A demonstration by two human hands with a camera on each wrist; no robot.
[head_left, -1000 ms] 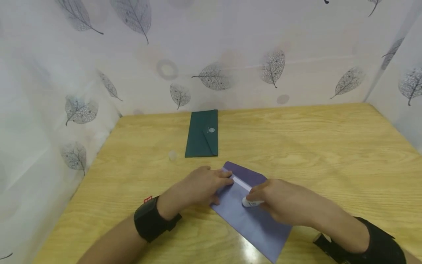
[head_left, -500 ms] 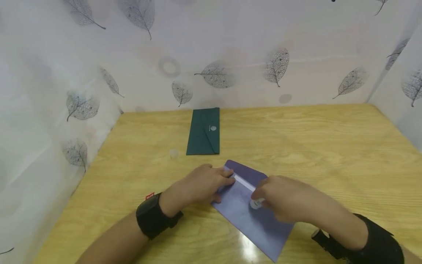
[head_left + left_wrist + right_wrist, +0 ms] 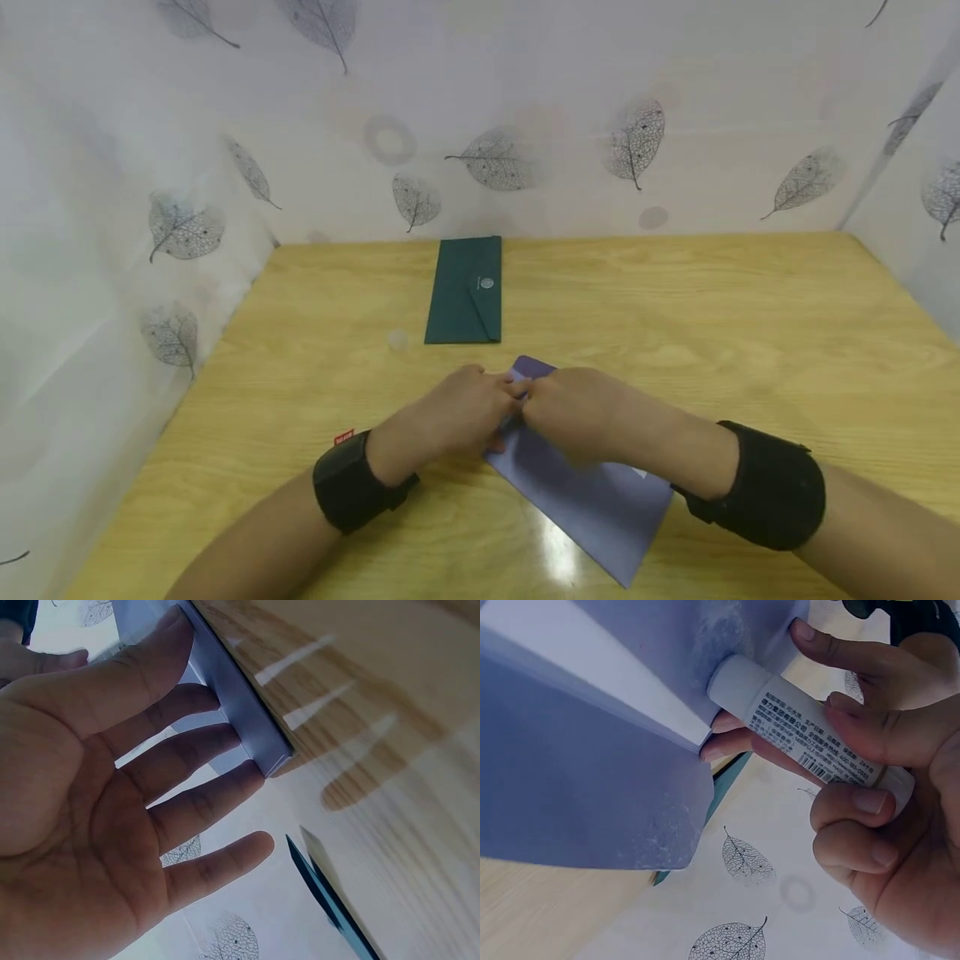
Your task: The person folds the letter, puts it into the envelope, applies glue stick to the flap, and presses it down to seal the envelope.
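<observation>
A purple envelope (image 3: 600, 517) lies slantwise on the table, its flap opened away from me. My left hand (image 3: 461, 417) rests on its left end with fairly straight, spread fingers; in the left wrist view the thumb (image 3: 161, 656) lies along one edge. My right hand (image 3: 581, 412) grips a white glue stick (image 3: 795, 720) between thumb and curled fingers. The stick's end touches the envelope body beside whitish smears (image 3: 720, 630), close to the left fingertips. More smears mark the flap (image 3: 592, 787). In the head view the right hand hides the glue stick.
A dark green envelope (image 3: 461, 292) lies flat near the back edge of the wooden table (image 3: 712, 333). Leaf-patterned white curtain (image 3: 540, 125) hangs behind and at both sides. Black bands (image 3: 352, 483) with cameras circle both wrists.
My right hand has swept up and left along the envelope with the glue stick, now close to the left fingers. The left hand stays on the envelope. The camera view has shifted slightly.
</observation>
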